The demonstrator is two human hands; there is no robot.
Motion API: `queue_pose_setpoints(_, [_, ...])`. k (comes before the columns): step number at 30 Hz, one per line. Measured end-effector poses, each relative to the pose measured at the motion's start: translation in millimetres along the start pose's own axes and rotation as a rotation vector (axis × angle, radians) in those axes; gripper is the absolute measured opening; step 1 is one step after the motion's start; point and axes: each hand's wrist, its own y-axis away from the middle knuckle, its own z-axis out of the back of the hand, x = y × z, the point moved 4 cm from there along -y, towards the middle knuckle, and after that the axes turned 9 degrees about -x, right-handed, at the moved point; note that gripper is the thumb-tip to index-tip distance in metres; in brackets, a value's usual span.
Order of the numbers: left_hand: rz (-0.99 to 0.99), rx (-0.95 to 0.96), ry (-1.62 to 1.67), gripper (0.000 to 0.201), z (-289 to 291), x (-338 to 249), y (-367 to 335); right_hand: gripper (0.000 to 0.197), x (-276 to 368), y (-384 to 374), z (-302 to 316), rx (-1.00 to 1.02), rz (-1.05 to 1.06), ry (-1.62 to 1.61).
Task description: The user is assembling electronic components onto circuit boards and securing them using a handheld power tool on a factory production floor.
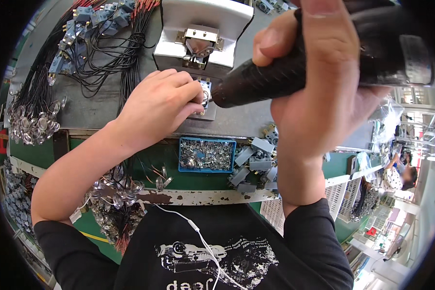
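Observation:
My right hand is wrapped round a thick black power screwdriver, held sideways with its tip pointing left. That tip meets a small electrical component with a pale face and brass-coloured terminals. My left hand is closed, its thumb and forefinger pinching the component's left side and hiding part of it. The component rests on a metal block on the bench. Just behind stands a white-faced metal fixture with a metal bracket assembly mounted in it.
A blue tray of small metal parts sits at the bench's near edge, beside grey switch housings. Black-wired assemblies pile up at the left, with round metal discs. A person is far off at the right.

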Motion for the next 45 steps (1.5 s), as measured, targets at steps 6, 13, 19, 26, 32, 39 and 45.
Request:
queue_pose_setpoints(6, [0.056, -0.006, 0.054, 0.027, -3, 3, -1, 0.017, -15, -2, -9, 0.072, 0.023, 0.004])
queue_pose_setpoints(13, [0.061, -0.023, 0.029, 0.030, -2, 2, 2, 0.018, -25, 0, -15, 0.178, 0.049, -0.012])
queue_pose_setpoints(19, [0.091, 0.025, 0.044, 0.033, -9, 6, 3, 0.019, -35, 2, -16, 0.255, 0.075, -0.012])
queue_pose_setpoints(26, [0.123, 0.089, 0.106, 0.037, -12, 8, 5, 0.021, -58, 4, -15, 0.256, 0.107, -0.033])
queue_pose_setpoints(32, [0.155, 0.105, 0.110, 0.035, -13, 7, 3, 0.023, -49, 7, -15, 0.310, -0.070, 0.028])
queue_pose_setpoints(39, [0.057, 0.051, 0.267, 0.039, -25, 20, 5, 0.023, -36, 12, -19, 0.350, -0.113, 0.305])
queue_pose_setpoints(45, [0.009, 0.189, 0.149, 0.041, -10, 13, -3, 0.021, -41, 1, -16, 0.184, -0.076, 0.045])
